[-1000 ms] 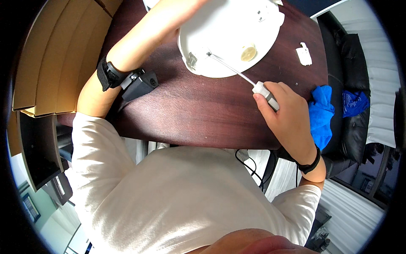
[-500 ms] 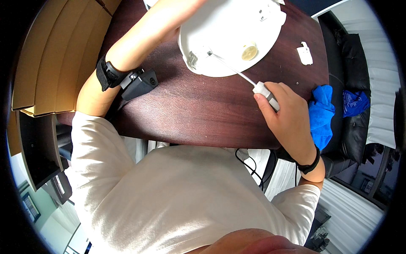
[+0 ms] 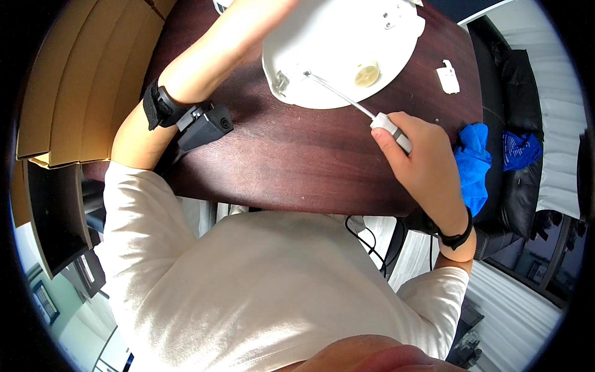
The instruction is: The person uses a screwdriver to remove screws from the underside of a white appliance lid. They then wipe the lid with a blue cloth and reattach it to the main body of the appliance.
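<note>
My right hand (image 3: pixel 427 164) is closed around the pale grey handle of a screwdriver (image 3: pixel 385 126). The metal shaft slants up and left, its tip touching a small recess in a rounded white plastic shell (image 3: pixel 338 40). A translucent yellowish round part (image 3: pixel 366 75) sits on the shell, right of the shaft. My left forearm (image 3: pixel 214 53) reaches over the table toward the shell's far left side. Past the upper edge, my left hand is cut off, so its fingers do not show.
A dark reddish-brown table (image 3: pixel 297 155) bears the shell. To the right lie a small white plastic piece (image 3: pixel 447 78) and a blue cloth (image 3: pixel 473 167). A black device (image 3: pixel 207 127) is strapped to my left forearm. Cardboard (image 3: pixel 80 80) stands left; a black sofa (image 3: pixel 520 93) is at the right.
The shell and screwdriver have shifted slightly in view. My right hand keeps its hold, and the tip stays at the same recess.
</note>
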Demonstrator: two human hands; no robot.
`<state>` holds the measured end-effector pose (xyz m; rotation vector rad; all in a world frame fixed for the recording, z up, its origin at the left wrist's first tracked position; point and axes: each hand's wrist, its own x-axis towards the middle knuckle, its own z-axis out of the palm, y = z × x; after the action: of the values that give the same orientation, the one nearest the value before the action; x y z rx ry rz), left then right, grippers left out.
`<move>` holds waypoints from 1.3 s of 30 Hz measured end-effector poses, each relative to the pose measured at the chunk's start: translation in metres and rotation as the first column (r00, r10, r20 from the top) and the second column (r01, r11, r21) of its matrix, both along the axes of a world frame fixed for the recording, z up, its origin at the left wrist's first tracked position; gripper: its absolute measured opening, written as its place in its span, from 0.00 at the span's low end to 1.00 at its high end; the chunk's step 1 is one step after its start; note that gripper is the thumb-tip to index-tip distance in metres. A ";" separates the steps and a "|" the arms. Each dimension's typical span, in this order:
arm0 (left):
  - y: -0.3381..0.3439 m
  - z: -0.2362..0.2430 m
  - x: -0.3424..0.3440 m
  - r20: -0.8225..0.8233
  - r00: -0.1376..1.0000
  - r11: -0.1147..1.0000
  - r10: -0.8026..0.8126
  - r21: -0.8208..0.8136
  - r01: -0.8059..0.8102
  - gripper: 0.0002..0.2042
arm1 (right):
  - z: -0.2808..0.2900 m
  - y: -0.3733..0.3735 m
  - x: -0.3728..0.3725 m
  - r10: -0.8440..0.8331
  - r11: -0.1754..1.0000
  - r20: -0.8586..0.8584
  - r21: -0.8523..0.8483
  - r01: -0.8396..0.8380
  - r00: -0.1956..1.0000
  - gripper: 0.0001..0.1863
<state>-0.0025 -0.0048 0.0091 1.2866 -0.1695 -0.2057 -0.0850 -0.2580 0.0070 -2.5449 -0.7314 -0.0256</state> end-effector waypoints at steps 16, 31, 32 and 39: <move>-0.003 -0.007 0.002 0.140 0.990 0.998 -0.007 0.057 -0.001 0.20 | -0.025 -0.008 -0.010 -0.033 0.997 -0.064 0.074 0.038 0.997 0.14; -0.005 -0.001 -0.007 0.100 0.995 1.000 0.023 -0.023 -0.021 0.19 | 0.007 0.006 -0.006 0.032 0.986 0.092 -0.166 -0.016 0.995 0.14; -0.007 0.001 -0.010 0.126 0.991 0.999 0.034 -0.025 -0.031 0.19 | 0.005 0.006 -0.005 0.020 0.992 0.054 -0.128 -0.013 0.998 0.14; -0.005 -0.008 -0.001 0.104 0.994 0.999 0.033 0.001 -0.033 0.19 | -0.019 -0.007 -0.007 -0.050 0.990 -0.442 0.099 0.105 0.895 0.15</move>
<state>-0.0031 -0.0100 0.0012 1.3025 -0.2371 -0.1108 -0.0919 -0.2646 -0.0124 -2.3364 -0.4331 0.4520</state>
